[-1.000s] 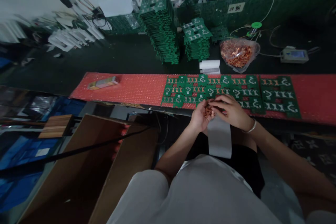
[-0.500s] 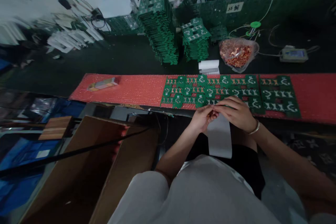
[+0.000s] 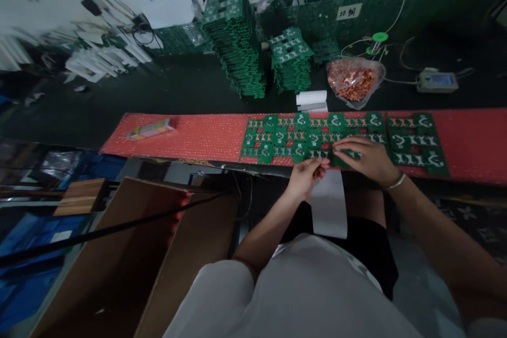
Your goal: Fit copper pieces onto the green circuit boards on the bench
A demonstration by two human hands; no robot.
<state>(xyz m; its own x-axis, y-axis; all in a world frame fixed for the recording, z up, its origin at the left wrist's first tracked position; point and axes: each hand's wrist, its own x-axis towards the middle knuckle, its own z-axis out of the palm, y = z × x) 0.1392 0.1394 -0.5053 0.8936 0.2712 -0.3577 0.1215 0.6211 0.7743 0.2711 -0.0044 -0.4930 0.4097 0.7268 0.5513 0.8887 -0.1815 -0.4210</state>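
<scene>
Several green circuit boards [image 3: 253,140] lie in a row on a red bubble-wrap strip [image 3: 198,134], some with copper-coloured pieces on them. At the strip's front edge my left hand [image 3: 307,174] is closed, with small copper-coloured bits partly showing between its fingers. Just right of it, my right hand [image 3: 366,158] is held over the boards, thumb and forefinger close together; whatever they pinch is too small to make out. A white paper strip [image 3: 328,206] hangs below my hands.
Behind the strip stand a tall stack of green boards [image 3: 237,47], a shorter stack [image 3: 293,63], a bag of copper-coloured pieces [image 3: 354,82] and a small device with a screen [image 3: 438,82]. An open cardboard box [image 3: 190,253] is at the lower left.
My right hand has moved away from my left hand, to the right and slightly up over the boards. My left hand stays closed near the edge. The whole view has shifted slightly.
</scene>
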